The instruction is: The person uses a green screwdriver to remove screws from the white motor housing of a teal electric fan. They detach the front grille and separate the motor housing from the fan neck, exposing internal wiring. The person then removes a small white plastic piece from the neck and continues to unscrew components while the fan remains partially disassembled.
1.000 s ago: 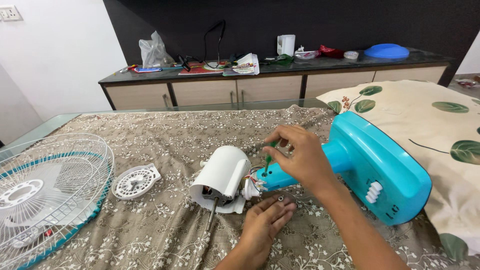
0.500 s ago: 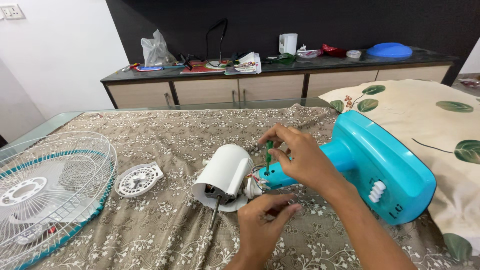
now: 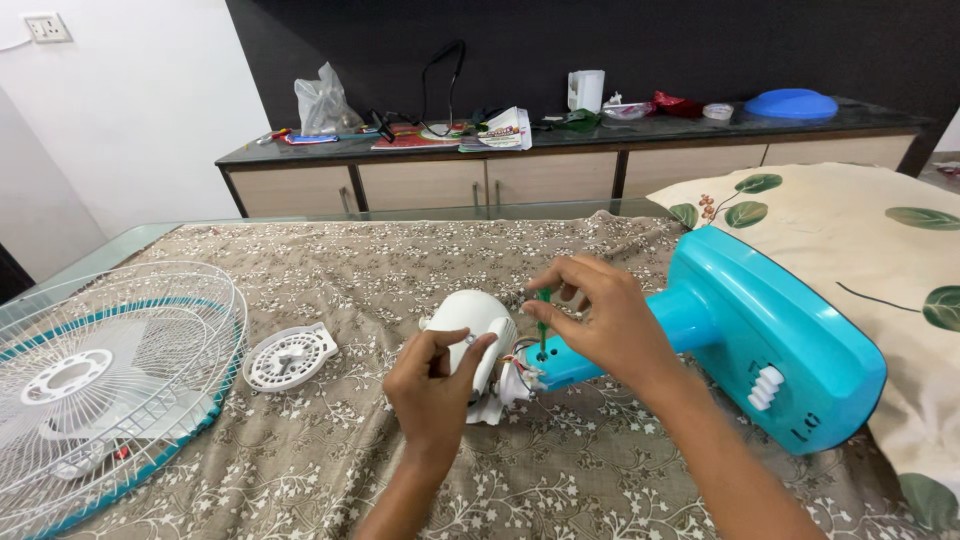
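Left hand (image 3: pixel 432 385) pinching tiny screw (image 3: pixel 467 340), hides motor housing (image 3: pixel 470 318), right hand (image 3: pixel 600 320) clamped on screwdriver (image 3: pixel 542 322)

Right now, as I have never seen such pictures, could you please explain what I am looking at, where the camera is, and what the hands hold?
The camera sits on a person's head and looks down, so the two bare arms coming in from the bottom belong to that person. There is no machine working here, only hands.

The right hand holds a small green screwdriver upright, with its tip on the turquoise neck of a table fan base lying on its side. The left hand pinches a small silvery part, probably a screw, in a fingertip grip just in front of the white motor housing.

All this lies on a table under a brown flowered cloth. To the left rest the fan's wire grille and a round white vented cover. Behind stands a long sideboard with clutter on top.
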